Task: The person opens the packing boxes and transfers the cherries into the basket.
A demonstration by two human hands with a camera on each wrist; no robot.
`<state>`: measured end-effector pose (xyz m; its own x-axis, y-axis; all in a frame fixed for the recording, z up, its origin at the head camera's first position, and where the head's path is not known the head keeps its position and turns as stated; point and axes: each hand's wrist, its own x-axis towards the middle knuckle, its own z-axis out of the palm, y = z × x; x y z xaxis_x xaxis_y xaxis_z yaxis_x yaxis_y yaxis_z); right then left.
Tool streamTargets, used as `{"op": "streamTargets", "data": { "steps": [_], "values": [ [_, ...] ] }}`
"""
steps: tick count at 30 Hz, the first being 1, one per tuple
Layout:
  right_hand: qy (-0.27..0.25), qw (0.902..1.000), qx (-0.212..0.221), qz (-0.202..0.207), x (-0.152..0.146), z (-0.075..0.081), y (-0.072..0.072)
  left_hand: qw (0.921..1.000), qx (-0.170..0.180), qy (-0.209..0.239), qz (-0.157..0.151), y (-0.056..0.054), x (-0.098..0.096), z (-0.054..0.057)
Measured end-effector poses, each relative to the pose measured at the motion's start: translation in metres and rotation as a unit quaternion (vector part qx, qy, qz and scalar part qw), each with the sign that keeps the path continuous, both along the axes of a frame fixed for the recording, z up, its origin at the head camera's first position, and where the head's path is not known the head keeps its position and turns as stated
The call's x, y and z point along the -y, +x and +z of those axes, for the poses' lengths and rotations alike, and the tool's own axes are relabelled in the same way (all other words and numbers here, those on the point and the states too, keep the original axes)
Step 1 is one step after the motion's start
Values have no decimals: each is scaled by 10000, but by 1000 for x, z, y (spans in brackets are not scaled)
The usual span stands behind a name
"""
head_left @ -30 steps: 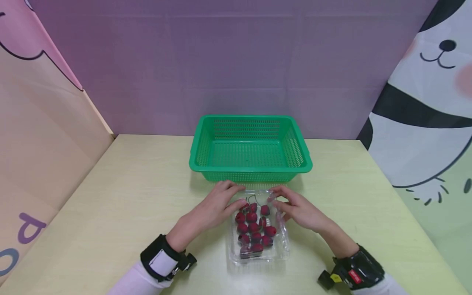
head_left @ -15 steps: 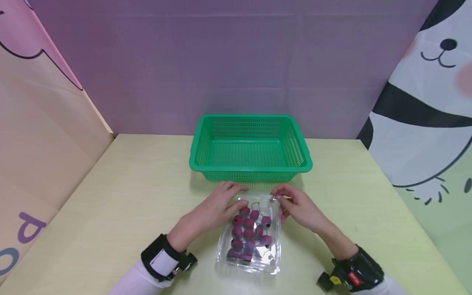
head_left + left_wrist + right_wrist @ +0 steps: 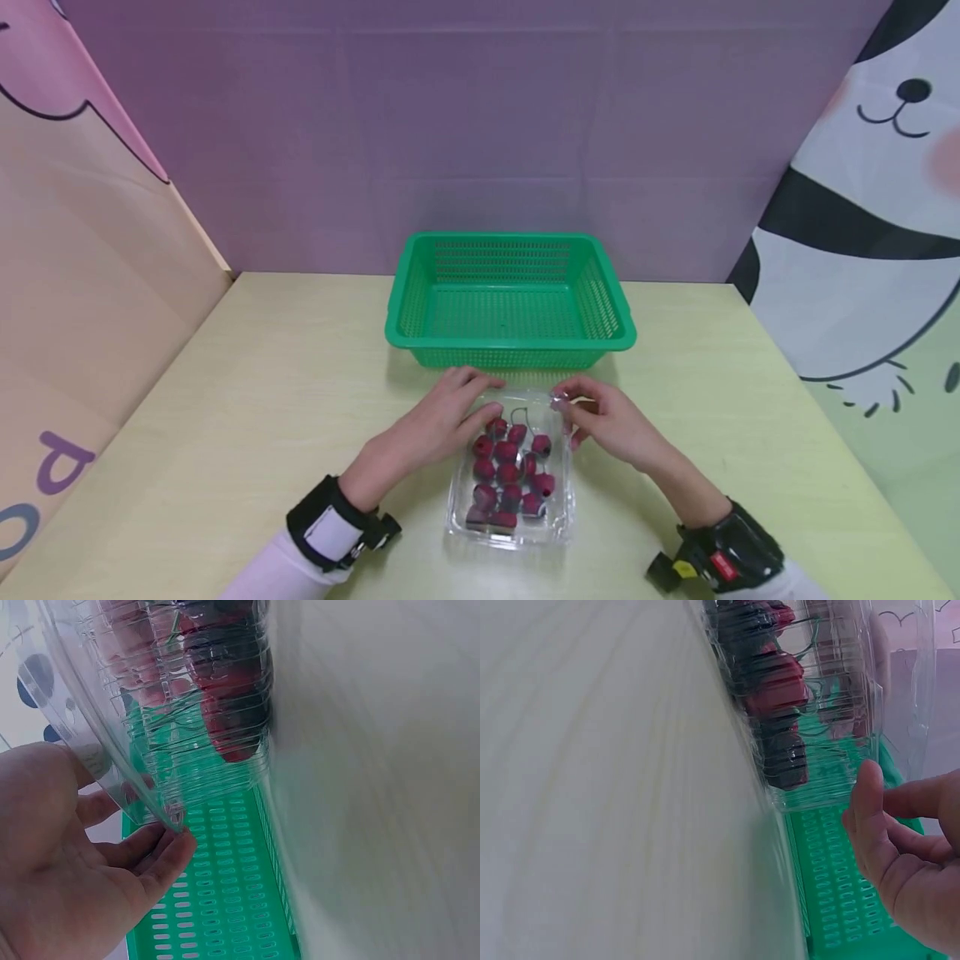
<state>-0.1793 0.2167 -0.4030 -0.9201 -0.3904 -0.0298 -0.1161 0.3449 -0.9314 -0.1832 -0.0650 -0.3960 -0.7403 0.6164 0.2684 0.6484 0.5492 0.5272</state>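
Observation:
A clear plastic fruit box (image 3: pixel 512 533) with a lid holds several dark red cherries (image 3: pixel 506 473), some with green stems. It lies on the table just in front of the green basket (image 3: pixel 510 343). My left hand (image 3: pixel 442 421) grips its far left corner; in the left wrist view the fingers (image 3: pixel 169 859) curl under the rim, with the thumb over the lid. At the far right corner, my right hand (image 3: pixel 607 425) pinches the rim between thumb and fingers. From the right side, the lid (image 3: pixel 922 682) stands a little apart from the ribbed tray wall (image 3: pixel 832 780).
The empty green basket stands at the table's back edge against a purple cloth wall (image 3: pixel 480 142). A pale wooden table (image 3: pixel 285 358) stretches to both sides. Printed cloth panels (image 3: pixel 862 308) border it, one with a panda. Each wrist wears a strapped camera (image 3: pixel 382 532).
The fruit box's near end swung left and toward me, then shifted slightly back right. The right thumb and fingers closed on its far right corner. The left hand stayed almost still.

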Motion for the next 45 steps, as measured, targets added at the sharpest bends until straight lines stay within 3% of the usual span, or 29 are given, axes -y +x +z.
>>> {"op": "streamTargets", "data": {
  "steps": [15,28,45],
  "values": [
    [-100,9994,79,310,-5,0,-1,9998,41,178,42,0,1,3],
    [24,9994,43,335,-5,0,-1,9983,19,406,421,2,0,7],
    [-19,9991,260,342,-5,4,0,9927,146,1016,631,0,6,14]
  ]
}}
